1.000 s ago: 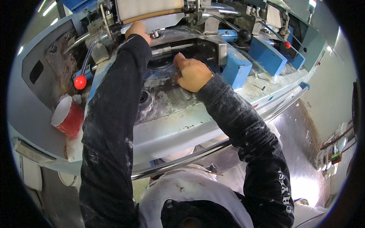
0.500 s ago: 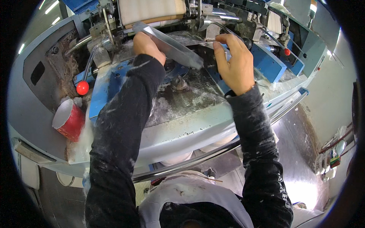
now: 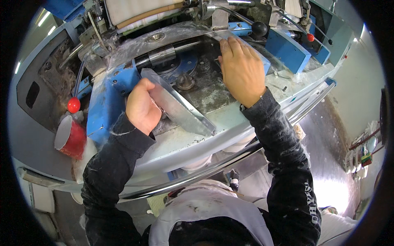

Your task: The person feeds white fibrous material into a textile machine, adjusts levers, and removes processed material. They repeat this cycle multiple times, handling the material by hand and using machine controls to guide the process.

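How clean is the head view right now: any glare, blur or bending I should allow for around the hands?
Head view: both hands are sharp, the left hand gripping the grey metal plate, the right hand flat on the machine bed; strong glare washes out the floor at lower right; the chrome rail bows with the fisheye; the corners are black.

Machine bed (image 3: 230, 123) fills centre, guard rail (image 3: 213, 168) running along its near edge. Metal plate (image 3: 180, 106) lies diagonally across bed, far end at left, near end toward centre. Left hand (image 3: 141, 107) sits at plate's left edge, w/ fingers wrapped on it. Right hand (image 3: 242, 69) rests flat on bed's far right, well apart from plate. Round knob (image 3: 185, 80) between hands, just behind plate. Cup (image 3: 69, 137) on ledge at far left; ball-ended lever (image 3: 73, 105) just behind cup.
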The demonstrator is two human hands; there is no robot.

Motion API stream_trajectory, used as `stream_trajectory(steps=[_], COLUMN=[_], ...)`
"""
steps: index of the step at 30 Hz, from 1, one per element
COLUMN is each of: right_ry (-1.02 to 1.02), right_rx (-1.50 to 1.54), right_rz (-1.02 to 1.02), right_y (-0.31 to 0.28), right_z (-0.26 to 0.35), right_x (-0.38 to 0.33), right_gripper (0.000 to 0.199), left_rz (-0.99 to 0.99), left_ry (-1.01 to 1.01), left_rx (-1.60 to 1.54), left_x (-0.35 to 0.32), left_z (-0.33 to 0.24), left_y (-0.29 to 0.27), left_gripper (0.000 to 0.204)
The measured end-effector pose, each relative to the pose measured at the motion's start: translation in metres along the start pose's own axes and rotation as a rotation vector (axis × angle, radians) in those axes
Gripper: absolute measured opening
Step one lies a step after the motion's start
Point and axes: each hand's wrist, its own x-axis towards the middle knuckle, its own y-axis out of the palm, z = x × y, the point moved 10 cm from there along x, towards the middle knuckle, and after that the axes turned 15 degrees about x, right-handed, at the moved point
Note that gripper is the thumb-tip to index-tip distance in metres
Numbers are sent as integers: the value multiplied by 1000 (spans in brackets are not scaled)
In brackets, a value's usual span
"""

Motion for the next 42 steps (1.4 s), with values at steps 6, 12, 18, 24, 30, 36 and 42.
stream_trajectory(steps=[6,12,18,24,30,36,42], right_ry=[-8,-28,-4,452,415,173,183], right_rx=[-188,-247,411,65,315,159,118], right_rz=[99,135,59,100,533,703,711], right_y=[11,16,-28,-65,-4,24,31], right_z=[9,7,3,-131,-194,-172,-156], right_x=[-14,-17,-33,-67,-101,-80,-61], right_gripper=[43,46,42,19,24,15,14], left_rz=[32,168,255,198,144,330,456], left_ry=[18,34,27,-68,20,297,315], left_rx=[129,126,-23,9,236,622,666], left_x=[-25,-49,-76,-84,-111,-131,-129], left_z=[-3,-9,-19,-17,-35,-57,-57], left_y=[-2,3,9,-7,-7,20,21], left_gripper=[15,28,4,12,55,59,47])
